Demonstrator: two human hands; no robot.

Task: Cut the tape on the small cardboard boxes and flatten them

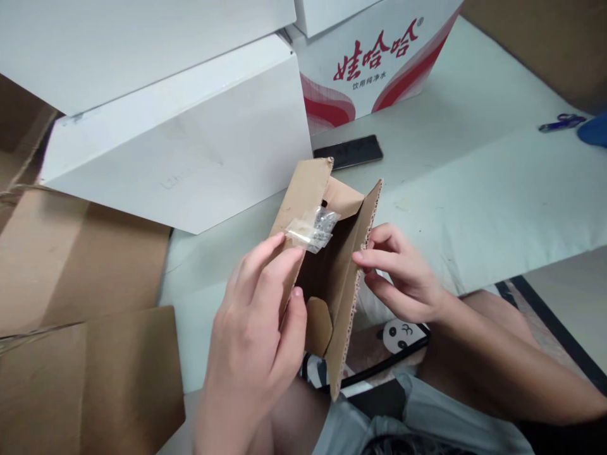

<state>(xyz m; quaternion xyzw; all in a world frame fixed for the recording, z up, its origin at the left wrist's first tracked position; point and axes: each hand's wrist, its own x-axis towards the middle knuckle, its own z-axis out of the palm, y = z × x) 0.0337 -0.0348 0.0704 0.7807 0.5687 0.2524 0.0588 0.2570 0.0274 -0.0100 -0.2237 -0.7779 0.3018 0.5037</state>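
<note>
A small brown cardboard box (355,278) is tilted up in front of me with its top flaps spread apart, showing a dark inside. My left hand (258,322) grips the left flap, thumb on the inner side and fingers outside. A strip of clear tape (313,230) hangs crumpled from that flap, close to my left fingertips. On the other side, my right hand (401,275) pinches the edge of the right flap between thumb and fingers. Whatever lies deep in the box is hidden in shadow.
Large white boxes (190,139) stand at the back left, beside a white carton with red lettering (379,57). A black phone (353,151) lies behind the small box. Blue-handled scissors (562,123) rest at the far right. Larger brown cardboard (95,379) fills the left side.
</note>
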